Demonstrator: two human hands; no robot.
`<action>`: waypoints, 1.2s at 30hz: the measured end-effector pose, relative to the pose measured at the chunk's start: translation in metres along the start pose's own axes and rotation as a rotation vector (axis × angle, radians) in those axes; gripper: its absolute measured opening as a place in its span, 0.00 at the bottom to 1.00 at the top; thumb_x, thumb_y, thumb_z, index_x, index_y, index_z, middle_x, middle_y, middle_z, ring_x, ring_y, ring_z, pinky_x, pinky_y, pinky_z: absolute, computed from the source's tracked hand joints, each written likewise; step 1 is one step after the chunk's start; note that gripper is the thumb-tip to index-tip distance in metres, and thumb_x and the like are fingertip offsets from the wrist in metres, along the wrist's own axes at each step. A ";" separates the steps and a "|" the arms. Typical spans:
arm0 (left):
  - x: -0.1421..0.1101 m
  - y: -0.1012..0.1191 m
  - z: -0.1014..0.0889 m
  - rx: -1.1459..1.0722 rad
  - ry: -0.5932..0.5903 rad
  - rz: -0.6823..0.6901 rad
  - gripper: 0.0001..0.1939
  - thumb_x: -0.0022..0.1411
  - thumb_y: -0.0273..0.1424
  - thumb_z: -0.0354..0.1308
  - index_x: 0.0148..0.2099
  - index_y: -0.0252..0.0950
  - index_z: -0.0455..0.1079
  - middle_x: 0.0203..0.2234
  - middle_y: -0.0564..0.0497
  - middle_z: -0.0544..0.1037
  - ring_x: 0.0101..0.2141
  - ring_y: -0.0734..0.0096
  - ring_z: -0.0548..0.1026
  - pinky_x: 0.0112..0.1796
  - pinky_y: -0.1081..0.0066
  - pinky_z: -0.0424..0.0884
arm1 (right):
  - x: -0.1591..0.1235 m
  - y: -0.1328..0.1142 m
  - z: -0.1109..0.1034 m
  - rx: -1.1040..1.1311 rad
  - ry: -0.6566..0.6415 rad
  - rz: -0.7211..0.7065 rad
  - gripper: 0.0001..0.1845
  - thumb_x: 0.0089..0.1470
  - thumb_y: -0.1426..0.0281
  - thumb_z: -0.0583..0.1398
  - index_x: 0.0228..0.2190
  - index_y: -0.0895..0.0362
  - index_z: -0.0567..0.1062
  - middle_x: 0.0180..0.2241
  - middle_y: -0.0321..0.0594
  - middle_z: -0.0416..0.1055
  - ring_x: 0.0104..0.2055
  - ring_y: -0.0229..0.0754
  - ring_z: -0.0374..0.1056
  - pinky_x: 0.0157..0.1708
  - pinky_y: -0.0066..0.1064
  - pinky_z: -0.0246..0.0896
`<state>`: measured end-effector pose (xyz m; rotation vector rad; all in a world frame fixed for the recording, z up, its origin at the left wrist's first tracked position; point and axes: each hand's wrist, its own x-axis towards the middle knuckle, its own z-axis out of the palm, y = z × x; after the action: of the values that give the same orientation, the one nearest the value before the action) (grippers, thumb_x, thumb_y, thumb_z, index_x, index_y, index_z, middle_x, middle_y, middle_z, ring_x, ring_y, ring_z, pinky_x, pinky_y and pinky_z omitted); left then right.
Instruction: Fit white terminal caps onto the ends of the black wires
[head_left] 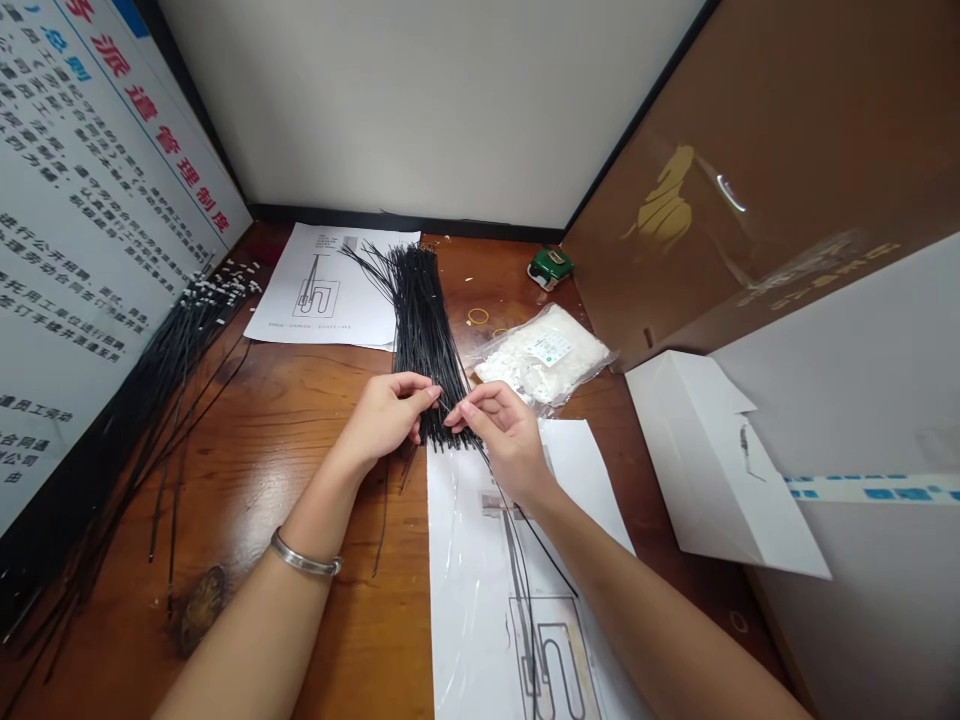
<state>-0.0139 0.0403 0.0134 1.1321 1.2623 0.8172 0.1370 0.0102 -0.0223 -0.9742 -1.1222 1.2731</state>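
Pinches seemingly a single thin black wire (531,625) in the closed thumb and fingers of the right hand (506,435), over the near end of a thick bundle of black wires (418,315) on a wooden table (322,440), trailing down across a printed sheet (466,580). Closes thumb and fingertips of the left hand (394,405) just beside, holding something too small to make out, or nothing. Shows, farther out, another printed page (285,275) behind left, a clear bag of white pieces (547,350) and green tape measure (551,265) to the right, and white-tipped wires (169,385) far left.
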 end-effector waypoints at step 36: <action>0.002 -0.005 -0.003 -0.160 -0.044 0.029 0.07 0.57 0.20 0.54 0.39 0.30 0.70 0.23 0.56 0.71 0.14 0.84 0.65 0.18 0.78 0.67 | -0.006 -0.004 0.000 -0.117 0.045 -0.055 0.08 0.52 0.65 0.62 0.29 0.55 0.69 0.17 0.30 0.68 0.20 0.34 0.63 0.22 0.27 0.56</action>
<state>-0.0170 0.0409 0.0082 1.0360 1.1260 0.8943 0.1380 0.0038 -0.0188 -1.0467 -1.1910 1.1458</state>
